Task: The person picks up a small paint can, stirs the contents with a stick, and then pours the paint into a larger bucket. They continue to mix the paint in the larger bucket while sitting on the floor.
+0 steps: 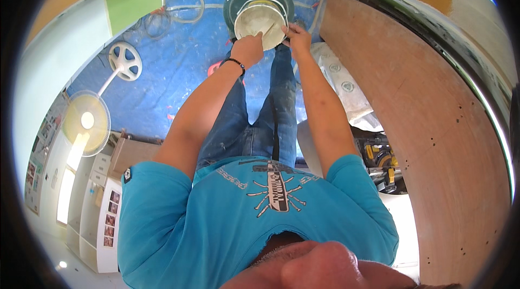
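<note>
A white bucket (254,22) with pale residue on its inner wall is tilted with its mouth toward me, at the top middle. My left hand (248,50) is closed at its near left rim. A thin, blade-like tool (269,29) reaches from that fist into the bucket; its exact kind is too small to tell. At the right rim, my right hand (297,38) grips the bucket, thumb and fingers at its edge. Behind the bucket a round dark green tub (233,3) shows, partly hidden by it.
Blue sheeting (157,94) covers the floor. To the left stand a fan (86,121) and a white round base (125,61). A brown board (401,94) runs along the right, with a white sack (346,83) and yellow power tools (379,156) beside it. A cable (199,10) lies at upper left.
</note>
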{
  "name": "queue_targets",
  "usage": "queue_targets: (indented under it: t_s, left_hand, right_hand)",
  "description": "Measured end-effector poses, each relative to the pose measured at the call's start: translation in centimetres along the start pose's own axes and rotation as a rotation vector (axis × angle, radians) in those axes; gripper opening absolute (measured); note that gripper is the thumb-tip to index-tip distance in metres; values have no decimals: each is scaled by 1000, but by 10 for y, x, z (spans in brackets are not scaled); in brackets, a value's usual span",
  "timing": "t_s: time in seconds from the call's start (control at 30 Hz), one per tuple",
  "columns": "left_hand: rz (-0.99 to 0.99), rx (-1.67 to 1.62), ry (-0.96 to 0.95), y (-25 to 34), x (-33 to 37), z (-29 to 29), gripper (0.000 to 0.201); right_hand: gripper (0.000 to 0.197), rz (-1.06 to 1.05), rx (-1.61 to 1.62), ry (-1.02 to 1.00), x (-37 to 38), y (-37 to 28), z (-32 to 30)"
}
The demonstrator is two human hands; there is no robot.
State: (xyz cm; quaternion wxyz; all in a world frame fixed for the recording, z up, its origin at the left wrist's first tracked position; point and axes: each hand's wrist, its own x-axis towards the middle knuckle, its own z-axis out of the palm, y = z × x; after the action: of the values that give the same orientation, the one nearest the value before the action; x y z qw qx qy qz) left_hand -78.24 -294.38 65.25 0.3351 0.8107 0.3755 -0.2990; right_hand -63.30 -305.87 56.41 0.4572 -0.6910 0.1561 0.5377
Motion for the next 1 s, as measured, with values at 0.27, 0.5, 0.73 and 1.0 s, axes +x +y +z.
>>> queue_targets:
  t_s: [0.27,0.5,0.73,1.0]
  left_hand:
    - [-20,135,30,-15,-43,-32,33]
    - [71,595,59,-14,27,-25,35]
    - [123,1054,-159,17,32,-4,47]
    - [-34,425,-54,-44,56,26,50]
  right_hand:
    - [46,30,5,-40,1,5,-3]
    - [53,77,97,-35,-18,28,1]
    - [67,225,359,-160,-26,38,21]
    - [59,149,320,-81,-15,49,28]
